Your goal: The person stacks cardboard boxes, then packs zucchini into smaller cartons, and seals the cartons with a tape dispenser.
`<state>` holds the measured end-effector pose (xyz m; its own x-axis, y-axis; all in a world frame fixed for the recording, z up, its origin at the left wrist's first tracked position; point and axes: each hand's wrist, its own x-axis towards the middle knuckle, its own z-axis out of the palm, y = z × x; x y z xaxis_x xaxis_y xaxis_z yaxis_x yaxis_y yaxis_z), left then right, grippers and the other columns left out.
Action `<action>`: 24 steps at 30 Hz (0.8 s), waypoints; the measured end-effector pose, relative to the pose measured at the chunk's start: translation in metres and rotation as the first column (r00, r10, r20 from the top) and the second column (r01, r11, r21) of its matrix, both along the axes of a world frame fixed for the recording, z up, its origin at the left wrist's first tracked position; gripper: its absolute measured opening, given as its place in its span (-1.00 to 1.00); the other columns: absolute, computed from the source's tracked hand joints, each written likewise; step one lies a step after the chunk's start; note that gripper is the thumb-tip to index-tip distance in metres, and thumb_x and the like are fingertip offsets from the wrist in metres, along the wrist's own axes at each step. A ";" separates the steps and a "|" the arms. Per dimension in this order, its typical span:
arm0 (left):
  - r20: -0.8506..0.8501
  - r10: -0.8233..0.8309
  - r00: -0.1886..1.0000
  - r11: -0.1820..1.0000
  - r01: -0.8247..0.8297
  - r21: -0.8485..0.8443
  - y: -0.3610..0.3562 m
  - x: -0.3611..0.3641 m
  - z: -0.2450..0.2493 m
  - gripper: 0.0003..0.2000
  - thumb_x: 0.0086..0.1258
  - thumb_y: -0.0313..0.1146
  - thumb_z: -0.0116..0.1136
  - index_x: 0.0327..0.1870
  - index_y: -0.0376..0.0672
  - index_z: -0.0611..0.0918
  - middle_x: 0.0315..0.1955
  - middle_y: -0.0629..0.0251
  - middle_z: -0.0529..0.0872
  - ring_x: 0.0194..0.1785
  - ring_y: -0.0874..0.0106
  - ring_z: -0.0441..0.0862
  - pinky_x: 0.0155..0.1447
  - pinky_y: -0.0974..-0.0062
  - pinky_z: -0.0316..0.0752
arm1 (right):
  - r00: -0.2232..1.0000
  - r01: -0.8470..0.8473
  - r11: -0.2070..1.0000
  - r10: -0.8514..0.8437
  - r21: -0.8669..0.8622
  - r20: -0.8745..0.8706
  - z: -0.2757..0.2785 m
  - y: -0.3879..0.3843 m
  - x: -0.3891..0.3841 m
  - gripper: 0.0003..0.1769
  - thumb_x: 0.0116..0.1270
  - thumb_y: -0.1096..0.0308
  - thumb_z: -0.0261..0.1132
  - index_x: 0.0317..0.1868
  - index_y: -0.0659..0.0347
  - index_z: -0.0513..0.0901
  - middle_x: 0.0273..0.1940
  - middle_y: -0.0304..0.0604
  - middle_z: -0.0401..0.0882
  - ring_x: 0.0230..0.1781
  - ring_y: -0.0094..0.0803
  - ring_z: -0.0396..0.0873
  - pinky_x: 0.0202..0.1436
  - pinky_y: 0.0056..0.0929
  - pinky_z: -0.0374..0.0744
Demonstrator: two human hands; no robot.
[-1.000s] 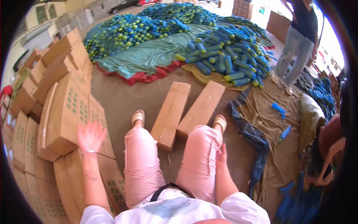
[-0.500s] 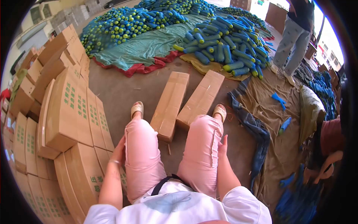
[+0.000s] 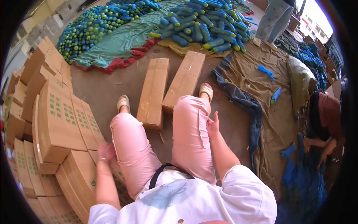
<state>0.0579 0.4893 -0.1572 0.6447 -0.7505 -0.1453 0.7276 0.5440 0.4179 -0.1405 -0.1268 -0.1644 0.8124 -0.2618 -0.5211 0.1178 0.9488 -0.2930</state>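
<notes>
- Two hands, and neither grips anything that shows: the left hand (image 3: 106, 152) sits low beside the left thigh, too blurred to tell whether its fingers are spread or curled
- It is just beside the cartons (image 3: 59, 123) — flat-folded, stacked on edge and leaning at the person's left; whether it touches them cannot be told
- The right hand (image 3: 213, 126) lies against the outside of the right thigh, fingers loose and open, empty
- Two long boxes (image 3: 153, 93) lie side by side on the floor between the feet, well ahead of both hands
- The cartons are probably light one at a time, stiff across the face but ready to fold along their creases; the card looks dry, not slippery, with corners that dent easily
- A good hold is likely the upper edge of the nearest carton — thumb on one face, fingers on the other — or both hands on opposite edges; pulling one from mid-stack could set the leaning pile sliding
- Farther off, gourds (image 3: 203, 31) in blue netting lie heaped by a green tarp (image 3: 123, 41); a person (image 3: 274, 18) stands beyond them, and a co-worker (image 3: 328, 115) crouches at the right edge
</notes>
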 end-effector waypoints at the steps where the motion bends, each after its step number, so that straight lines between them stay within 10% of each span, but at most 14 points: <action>1: -0.027 0.344 0.938 0.890 -0.317 0.326 -0.009 0.007 0.033 -0.52 0.46 0.10 -0.22 0.02 -0.15 0.51 -0.20 0.16 0.63 -0.14 0.26 0.57 0.08 0.19 0.52 | 0.998 -0.012 1.000 0.012 -0.001 0.057 0.002 -0.001 -0.011 -0.15 0.20 -0.42 0.13 -0.07 0.37 0.50 -0.15 -0.05 0.61 -0.18 -0.28 0.59 -0.02 -0.36 0.60; 2: 0.064 0.636 0.769 0.585 -0.534 0.610 -0.025 0.015 0.088 -0.53 0.45 0.10 -0.19 0.03 -0.15 0.47 -0.20 0.15 0.60 -0.16 0.27 0.55 0.08 0.18 0.51 | 0.993 -0.024 1.000 0.023 -0.001 0.114 0.003 -0.001 -0.022 -0.19 0.20 -0.42 0.13 -0.13 0.33 0.52 -0.19 -0.06 0.62 -0.20 -0.30 0.60 -0.06 -0.36 0.61; 4: 0.116 0.757 0.643 0.413 -0.608 0.678 -0.050 0.023 0.135 -0.51 0.44 0.09 -0.15 0.13 -0.13 0.42 -0.01 0.15 0.57 -0.09 0.26 0.55 0.12 0.13 0.48 | 0.995 0.010 1.000 -0.011 0.013 0.097 0.027 0.005 -0.033 -0.23 0.21 -0.40 0.13 -0.18 0.29 0.54 -0.23 -0.08 0.62 -0.21 -0.28 0.60 -0.07 -0.33 0.61; 10: 0.297 0.526 0.797 0.490 -0.569 0.660 -0.116 0.014 0.173 -0.37 0.42 0.18 -0.14 0.36 -0.08 0.27 0.29 0.25 0.40 0.28 0.29 0.39 0.26 0.14 0.37 | 0.955 0.243 0.970 -0.244 -0.028 -0.169 0.040 0.022 -0.042 -0.34 0.24 -0.33 0.16 -0.26 0.21 0.57 -0.25 -0.07 0.59 -0.16 -0.15 0.56 0.02 -0.10 0.58; 15: 0.250 0.422 0.871 0.619 -0.478 0.623 -0.100 0.023 0.059 -0.40 0.42 0.10 -0.06 0.34 -0.10 0.32 0.31 0.11 0.40 0.22 0.22 0.47 0.15 0.18 0.43 | 0.939 0.174 0.984 -0.177 -0.035 -0.295 0.038 0.016 -0.015 -0.37 0.20 -0.31 0.23 -0.23 0.17 0.46 -0.17 -0.06 0.48 0.02 -0.10 0.44 0.22 -0.05 0.44; 16: 0.266 0.408 0.873 0.624 -0.480 0.617 -0.101 0.023 0.046 -0.41 0.42 0.10 -0.06 0.34 -0.10 0.32 0.30 0.12 0.40 0.21 0.23 0.48 0.14 0.19 0.43 | 0.917 0.185 0.982 -0.190 -0.048 -0.351 0.038 0.014 -0.007 -0.23 0.20 -0.31 0.22 0.08 0.24 0.39 0.06 0.07 0.40 0.19 0.00 0.35 0.33 -0.01 0.34; 18: 0.297 0.385 0.874 0.621 -0.483 0.617 -0.096 0.005 0.020 -0.42 0.42 0.09 -0.05 0.33 -0.11 0.33 0.28 0.12 0.42 0.19 0.23 0.49 0.12 0.20 0.44 | 0.968 0.126 0.992 -0.124 -0.006 -0.218 0.041 0.012 0.007 0.23 0.20 -0.38 0.16 0.49 0.20 -0.36 0.46 0.21 -0.13 0.46 0.07 0.03 0.45 0.02 0.16; 24: 0.390 0.281 0.877 0.540 -0.480 0.691 -0.050 -0.025 -0.018 -0.44 0.42 0.06 -0.04 0.30 -0.11 0.35 0.22 0.13 0.47 0.12 0.24 0.51 0.07 0.23 0.46 | 0.964 0.100 0.995 -0.102 -0.020 -0.247 0.002 0.012 0.030 0.18 0.14 -0.54 0.01 0.35 0.45 0.14 0.23 0.20 0.38 0.20 -0.02 0.41 0.34 -0.15 0.35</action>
<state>0.0334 0.4391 -0.1750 0.9281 -0.1094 -0.3560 0.3702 0.1668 0.9139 -0.1106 -0.1148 -0.1629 0.6279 -0.3401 -0.7001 0.1360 0.9336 -0.3316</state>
